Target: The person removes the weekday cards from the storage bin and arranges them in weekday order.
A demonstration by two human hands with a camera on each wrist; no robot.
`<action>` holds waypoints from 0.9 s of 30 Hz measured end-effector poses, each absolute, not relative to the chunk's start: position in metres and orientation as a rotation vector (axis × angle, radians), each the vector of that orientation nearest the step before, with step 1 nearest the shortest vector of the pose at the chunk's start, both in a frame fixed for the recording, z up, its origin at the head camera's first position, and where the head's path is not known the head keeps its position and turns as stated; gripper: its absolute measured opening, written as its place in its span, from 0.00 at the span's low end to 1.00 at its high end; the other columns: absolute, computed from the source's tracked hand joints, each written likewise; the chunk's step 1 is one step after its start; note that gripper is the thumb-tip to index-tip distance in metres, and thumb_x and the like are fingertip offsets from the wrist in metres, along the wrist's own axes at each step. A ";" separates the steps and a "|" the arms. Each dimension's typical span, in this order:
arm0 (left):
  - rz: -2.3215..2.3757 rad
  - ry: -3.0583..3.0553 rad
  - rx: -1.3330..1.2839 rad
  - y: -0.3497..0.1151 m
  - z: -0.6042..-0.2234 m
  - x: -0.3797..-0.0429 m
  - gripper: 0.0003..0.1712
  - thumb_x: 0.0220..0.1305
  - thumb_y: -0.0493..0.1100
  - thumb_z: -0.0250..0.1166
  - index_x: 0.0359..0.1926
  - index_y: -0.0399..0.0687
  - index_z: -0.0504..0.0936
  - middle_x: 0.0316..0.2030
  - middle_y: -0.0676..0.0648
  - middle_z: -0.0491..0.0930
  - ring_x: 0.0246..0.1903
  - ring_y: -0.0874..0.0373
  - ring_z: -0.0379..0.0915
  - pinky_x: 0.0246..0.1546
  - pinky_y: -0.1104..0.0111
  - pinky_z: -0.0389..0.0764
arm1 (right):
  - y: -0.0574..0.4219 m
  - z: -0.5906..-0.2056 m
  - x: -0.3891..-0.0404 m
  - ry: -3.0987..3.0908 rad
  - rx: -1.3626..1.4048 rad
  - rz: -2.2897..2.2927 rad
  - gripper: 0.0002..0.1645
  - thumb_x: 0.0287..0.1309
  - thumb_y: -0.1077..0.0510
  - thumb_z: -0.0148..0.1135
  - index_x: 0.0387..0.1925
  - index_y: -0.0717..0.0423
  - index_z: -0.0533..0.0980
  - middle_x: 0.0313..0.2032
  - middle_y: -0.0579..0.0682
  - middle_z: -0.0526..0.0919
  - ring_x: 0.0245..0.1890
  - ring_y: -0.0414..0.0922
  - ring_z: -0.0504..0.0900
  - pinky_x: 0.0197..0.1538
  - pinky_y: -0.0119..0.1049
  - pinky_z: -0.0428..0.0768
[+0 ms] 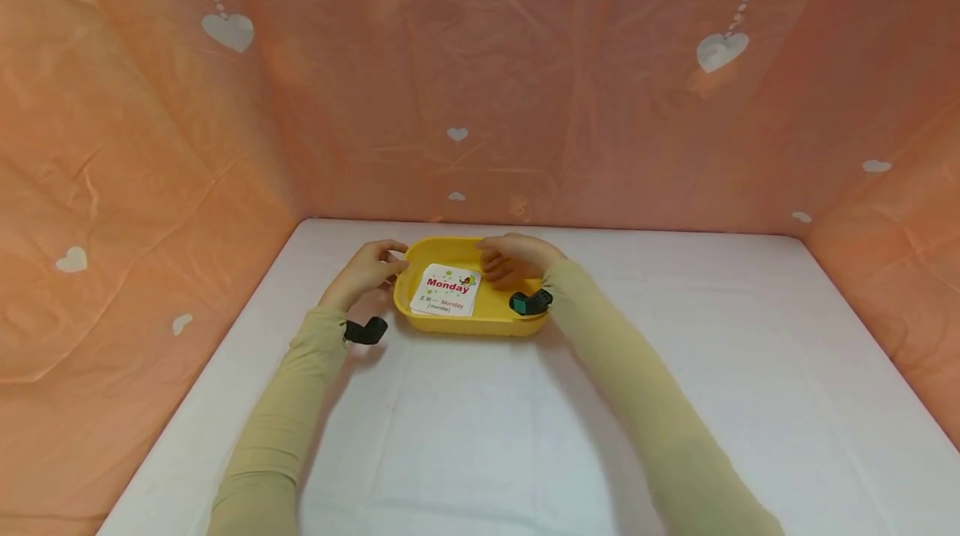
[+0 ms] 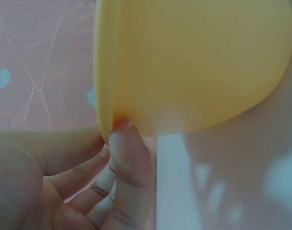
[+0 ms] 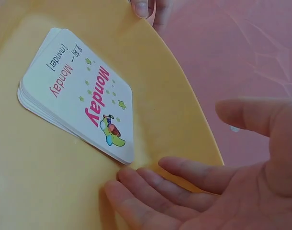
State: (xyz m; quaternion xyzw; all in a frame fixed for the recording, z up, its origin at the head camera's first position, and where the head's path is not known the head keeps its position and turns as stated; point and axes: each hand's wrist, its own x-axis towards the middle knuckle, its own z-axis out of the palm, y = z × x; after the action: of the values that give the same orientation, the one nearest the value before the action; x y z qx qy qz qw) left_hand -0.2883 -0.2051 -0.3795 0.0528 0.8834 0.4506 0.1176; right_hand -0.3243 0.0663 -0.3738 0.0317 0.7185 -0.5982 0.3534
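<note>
A yellow plastic tray (image 1: 495, 308) stands on the white table, holding a small stack of flash cards (image 1: 447, 291) with "Monday" on the top one. My left hand (image 1: 367, 271) pinches the tray's left rim between thumb and finger; the left wrist view shows the grip on the yellow wall (image 2: 198, 62) closely. Over the tray's right part is my right hand (image 1: 521, 254), its fingers reaching inside. In the right wrist view those fingers (image 3: 151, 196) are spread loosely beside the card stack (image 3: 81, 96), with nothing held. The thumb is apart from them, near the rim.
The white table (image 1: 465, 436) stretches in front of the tray and to both sides. An orange cloth (image 1: 525, 119) with white hearts hangs behind and at the sides. Dark wrist cameras sit on both wrists, the right one (image 1: 531, 303) above the tray's front right edge.
</note>
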 end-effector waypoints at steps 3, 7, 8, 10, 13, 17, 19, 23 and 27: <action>1.321 2.583 0.162 -0.206 -0.379 -0.287 0.24 0.68 0.37 0.57 0.63 0.34 0.67 0.39 0.35 0.75 0.32 0.51 0.76 0.32 0.66 0.80 | 0.063 -0.375 -0.324 1.856 0.092 -1.538 0.32 0.67 0.48 0.55 0.59 0.70 0.66 0.55 0.65 0.71 0.55 0.58 0.74 0.56 0.46 0.73; 1.324 2.576 0.169 -0.206 -0.380 -0.287 0.24 0.69 0.37 0.57 0.63 0.34 0.67 0.38 0.36 0.75 0.31 0.52 0.76 0.32 0.65 0.80 | 0.059 -0.377 -0.323 1.853 0.111 -1.534 0.32 0.67 0.48 0.55 0.59 0.71 0.66 0.55 0.64 0.71 0.54 0.57 0.74 0.56 0.45 0.74; 1.326 2.573 0.170 -0.206 -0.380 -0.286 0.24 0.69 0.37 0.57 0.63 0.34 0.67 0.38 0.36 0.75 0.31 0.52 0.76 0.32 0.65 0.80 | 0.058 -0.378 -0.323 1.851 0.116 -1.537 0.32 0.67 0.48 0.55 0.59 0.71 0.66 0.54 0.64 0.71 0.54 0.57 0.74 0.56 0.45 0.74; 1.329 2.569 0.171 -0.207 -0.381 -0.287 0.24 0.69 0.37 0.57 0.63 0.34 0.67 0.38 0.36 0.75 0.31 0.52 0.75 0.32 0.65 0.80 | 0.056 -0.378 -0.323 1.840 0.140 -1.553 0.32 0.66 0.48 0.56 0.59 0.70 0.66 0.54 0.64 0.71 0.54 0.57 0.74 0.55 0.45 0.74; 1.331 2.568 0.166 -0.208 -0.382 -0.288 0.24 0.69 0.38 0.57 0.63 0.35 0.67 0.39 0.36 0.75 0.31 0.52 0.75 0.33 0.65 0.80 | 0.053 -0.380 -0.324 1.829 0.159 -1.574 0.31 0.66 0.49 0.56 0.61 0.67 0.66 0.53 0.62 0.72 0.54 0.56 0.74 0.55 0.44 0.74; 1.338 2.565 0.167 -0.209 -0.382 -0.289 0.24 0.69 0.39 0.57 0.63 0.35 0.67 0.39 0.36 0.75 0.31 0.52 0.75 0.32 0.64 0.79 | 0.050 -0.380 -0.325 1.840 0.190 -1.576 0.30 0.65 0.49 0.58 0.61 0.64 0.68 0.51 0.60 0.73 0.51 0.54 0.75 0.54 0.43 0.75; 1.343 2.558 0.168 -0.209 -0.382 -0.289 0.24 0.69 0.39 0.57 0.63 0.35 0.66 0.39 0.36 0.74 0.32 0.51 0.75 0.32 0.65 0.79 | 0.049 -0.380 -0.326 1.846 0.205 -1.562 0.29 0.65 0.48 0.58 0.59 0.64 0.68 0.49 0.59 0.73 0.49 0.52 0.76 0.53 0.41 0.75; 1.356 2.546 0.153 -0.208 -0.381 -0.289 0.24 0.69 0.38 0.57 0.63 0.35 0.67 0.40 0.35 0.75 0.32 0.50 0.75 0.32 0.65 0.79 | 0.049 -0.381 -0.327 1.832 0.217 -1.548 0.30 0.64 0.47 0.58 0.57 0.68 0.69 0.46 0.58 0.73 0.47 0.51 0.75 0.54 0.41 0.75; 1.351 2.547 0.140 -0.207 -0.382 -0.289 0.24 0.70 0.38 0.57 0.63 0.35 0.67 0.40 0.36 0.75 0.30 0.51 0.74 0.32 0.65 0.79 | 0.050 -0.381 -0.328 1.801 0.219 -1.567 0.31 0.64 0.48 0.58 0.57 0.69 0.68 0.45 0.59 0.73 0.48 0.52 0.74 0.55 0.42 0.73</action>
State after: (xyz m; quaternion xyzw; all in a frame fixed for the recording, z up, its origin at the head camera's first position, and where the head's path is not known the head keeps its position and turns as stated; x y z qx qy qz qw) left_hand -0.2892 -0.2068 -0.3816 0.0480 0.8752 0.4643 0.1270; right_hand -0.3279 0.0499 -0.3815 0.0850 0.6998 -0.6090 0.3636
